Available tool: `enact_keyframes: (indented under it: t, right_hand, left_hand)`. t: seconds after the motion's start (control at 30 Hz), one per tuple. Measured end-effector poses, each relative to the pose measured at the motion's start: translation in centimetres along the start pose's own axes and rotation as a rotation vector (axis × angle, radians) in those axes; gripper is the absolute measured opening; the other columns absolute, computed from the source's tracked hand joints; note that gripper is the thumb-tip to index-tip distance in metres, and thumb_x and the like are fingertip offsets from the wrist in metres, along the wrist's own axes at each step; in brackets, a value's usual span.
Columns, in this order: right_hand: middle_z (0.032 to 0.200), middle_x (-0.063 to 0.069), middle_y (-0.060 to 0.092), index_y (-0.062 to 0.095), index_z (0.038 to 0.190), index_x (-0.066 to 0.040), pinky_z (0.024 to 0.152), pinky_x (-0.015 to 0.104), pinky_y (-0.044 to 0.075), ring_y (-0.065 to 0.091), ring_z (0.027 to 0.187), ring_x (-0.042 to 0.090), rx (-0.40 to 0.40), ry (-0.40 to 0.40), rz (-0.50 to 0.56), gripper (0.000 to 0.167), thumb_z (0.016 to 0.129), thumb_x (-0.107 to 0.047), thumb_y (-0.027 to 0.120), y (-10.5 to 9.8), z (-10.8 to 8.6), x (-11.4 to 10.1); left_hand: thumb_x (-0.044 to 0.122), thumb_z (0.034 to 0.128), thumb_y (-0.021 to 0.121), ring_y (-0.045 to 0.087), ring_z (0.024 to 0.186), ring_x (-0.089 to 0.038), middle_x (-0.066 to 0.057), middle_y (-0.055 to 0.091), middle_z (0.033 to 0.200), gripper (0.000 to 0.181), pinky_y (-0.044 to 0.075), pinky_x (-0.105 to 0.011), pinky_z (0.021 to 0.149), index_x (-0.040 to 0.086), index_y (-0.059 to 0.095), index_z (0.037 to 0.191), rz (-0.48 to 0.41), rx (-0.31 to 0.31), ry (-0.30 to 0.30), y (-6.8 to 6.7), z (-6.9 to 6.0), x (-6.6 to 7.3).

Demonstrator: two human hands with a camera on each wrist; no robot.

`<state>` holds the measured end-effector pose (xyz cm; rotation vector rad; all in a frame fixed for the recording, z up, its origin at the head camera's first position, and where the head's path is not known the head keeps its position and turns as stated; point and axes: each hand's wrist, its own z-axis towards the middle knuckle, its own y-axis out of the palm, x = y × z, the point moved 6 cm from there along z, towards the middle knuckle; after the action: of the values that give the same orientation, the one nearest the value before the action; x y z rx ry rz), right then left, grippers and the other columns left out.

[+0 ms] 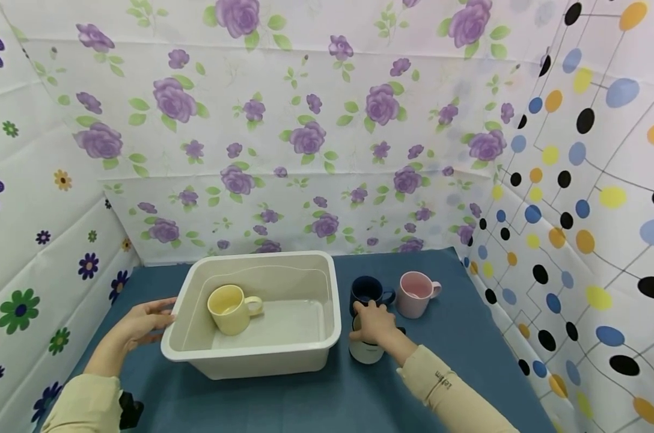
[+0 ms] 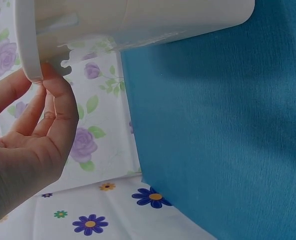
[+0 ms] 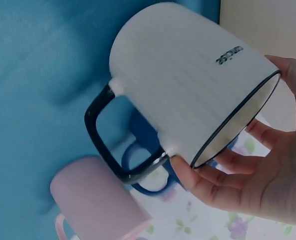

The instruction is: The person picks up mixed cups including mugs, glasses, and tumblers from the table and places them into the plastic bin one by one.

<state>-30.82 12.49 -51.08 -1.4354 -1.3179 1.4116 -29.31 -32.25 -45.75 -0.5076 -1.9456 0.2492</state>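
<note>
Cream cloth sleeve (image 1: 89,406) at far left of my head feed, leading up to the left hand (image 1: 139,325). From the left wrist view, I have thumb and fingertips pinched nearly together on the left-end rim of a deep, off-white rectangular tub (image 1: 262,365), plastic by the look of it. That forearm reaches up from the near left. Tub sits on the blue worktop (image 1: 224,412), long axis left to right. Inside, toward its left half: pale yellow round mug (image 1: 229,317), upright, handle pointing right.

Key relation, my call: the white cylindrical mug with dark rim and squared black handle (image 1: 366,353) is just right of the tub, near its front right corner, tub's right wall between mug and tub interior. Right hand (image 1: 378,325) is nearer, being on it; the left is at the tub's far end. Mug's long axis looks roughly upright, handle out to the right. Can't tell whether its base touches the worktop.

Right-hand pose: down from above, forearm in from the near right, thumb on the tub side, fingers round the rim by the handle root, spread about mouth-wide, gripping that mug.

Just behind it, dark navy mug (image 1: 366,288); right of that, light pink mug (image 1: 412,302), upright, handle right.
</note>
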Motion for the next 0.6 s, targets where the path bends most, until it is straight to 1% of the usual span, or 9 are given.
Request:
enact_keyframes:
  t: [0.1,0.27,0.4,0.6]
  right_hand:
    - [0.120,0.020,0.055,0.056,0.124,-0.017,0.074,0.062,0.048,0.053,0.102,0.046,0.008,-0.015,-0.013,0.062,0.071,-0.042,0.078,-1.3,0.3,-0.2]
    - [0.121,0.019,0.055,0.056,0.123,-0.017,0.076,0.062,0.048,0.054,0.102,0.045,0.006,-0.041,-0.055,0.059,0.074,-0.042,0.076,-4.1,0.4,-0.8]
    - [0.124,0.018,0.055,0.056,0.125,-0.016,0.075,0.060,0.049,0.054,0.103,0.045,-0.009,-0.063,-0.060,0.057,0.077,-0.042,0.073,-6.1,0.4,-1.0]
    - [0.118,0.015,0.057,0.058,0.120,-0.016,0.072,0.053,0.050,0.054,0.098,0.042,-0.020,-0.096,-0.075,0.048,0.080,-0.040,0.070,-8.9,0.5,-1.6]
  left_hand:
    - [0.015,0.0917,0.060,0.059,0.090,-0.007,-0.033,0.039,0.138,0.069,0.054,-0.046,0.086,-0.006,0.023,0.145,0.010,0.000,-0.003,-0.2,-0.1,0.0]
    - [0.016,0.0929,0.059,0.058,0.093,-0.009,-0.034,0.031,0.143,0.068,0.054,-0.047,0.087,-0.005,0.022,0.146,0.021,0.000,-0.013,-0.3,-0.2,0.2]
    - [0.016,0.0923,0.060,0.058,0.092,-0.008,-0.034,0.033,0.141,0.068,0.054,-0.046,0.087,-0.005,0.023,0.146,0.016,-0.003,-0.006,-0.2,-0.3,0.2]
    - [0.017,0.0918,0.061,0.058,0.094,-0.011,-0.034,0.034,0.141,0.069,0.053,-0.047,0.088,-0.005,0.024,0.145,0.013,0.001,-0.003,0.0,-0.2,0.1]
